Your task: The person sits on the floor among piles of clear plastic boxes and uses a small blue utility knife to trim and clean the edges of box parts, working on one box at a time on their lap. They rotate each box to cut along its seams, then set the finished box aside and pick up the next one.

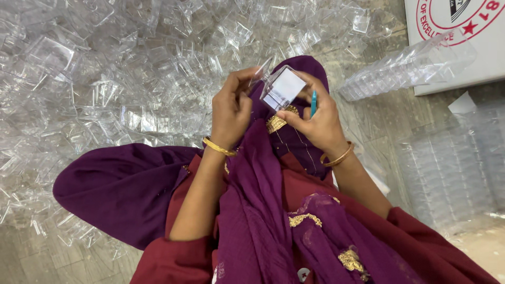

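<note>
Both hands up over the lap w/ a small clear plastic box (pixel 283 87): left hand (pixel 230 113) pinches its flipped-up lid, right hand (pixel 315 120) clamps the body, teal pen-like tool (pixel 313 102) tucked in too. Looks like fitting/checking the lid; next needs it pressed square. Heap of clear boxes (pixel 105 79) on the floor beyond
</note>
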